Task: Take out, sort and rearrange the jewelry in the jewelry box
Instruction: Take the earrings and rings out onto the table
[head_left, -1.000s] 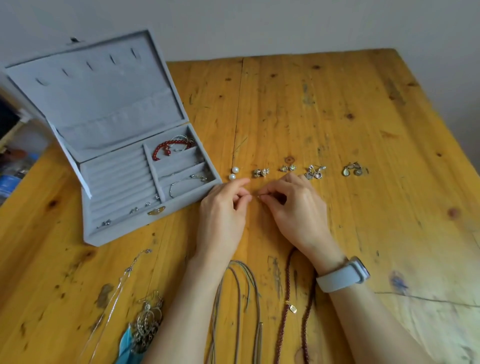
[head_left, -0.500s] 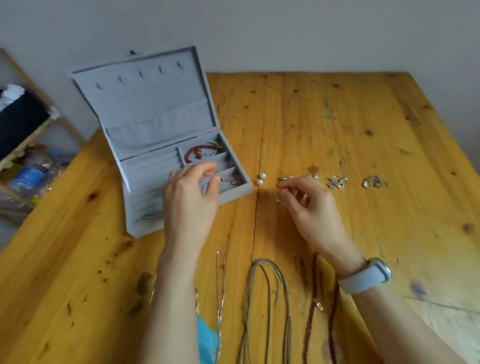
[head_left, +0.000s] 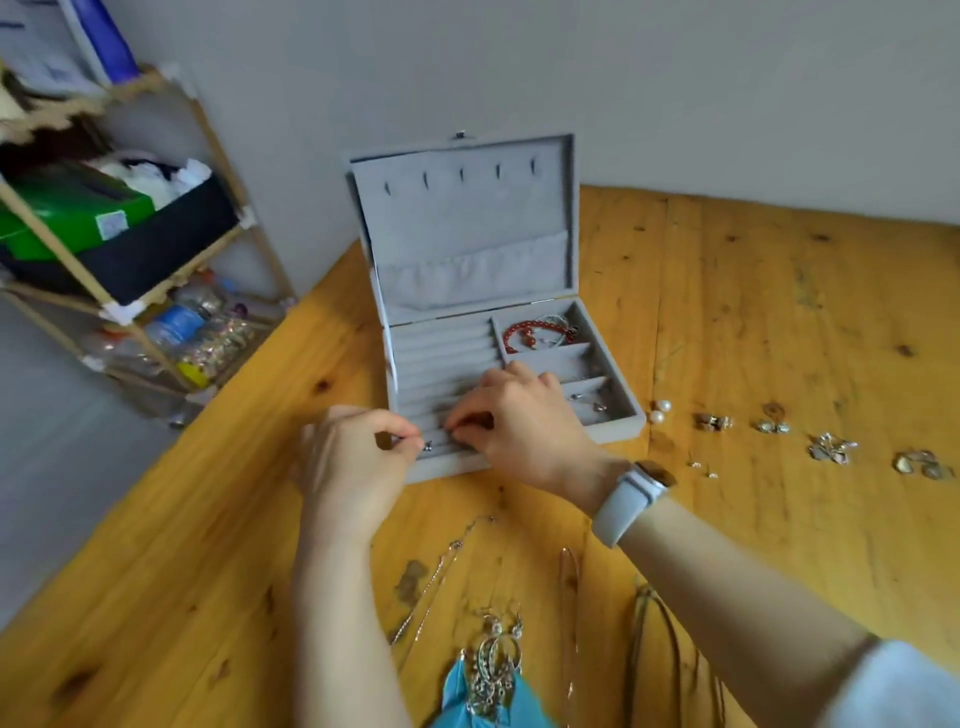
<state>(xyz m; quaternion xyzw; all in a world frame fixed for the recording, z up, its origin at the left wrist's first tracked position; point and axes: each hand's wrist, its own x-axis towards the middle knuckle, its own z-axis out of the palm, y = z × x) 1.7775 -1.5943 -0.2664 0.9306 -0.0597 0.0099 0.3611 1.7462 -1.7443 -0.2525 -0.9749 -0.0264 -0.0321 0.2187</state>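
Pinching studs at jewelry box (head_left: 613, 431) front, left hand (head_left: 353, 462), right hand (head_left: 524, 421), earrings (head_left: 831, 449) beside.

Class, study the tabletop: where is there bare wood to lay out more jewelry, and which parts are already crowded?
Bare wood lies left of the jewelry box, out to the table edge, and on the far right side behind the earring row. Crowded: the near edge, with necklaces and feather earrings, and the box front, where the left hand and right hand work.
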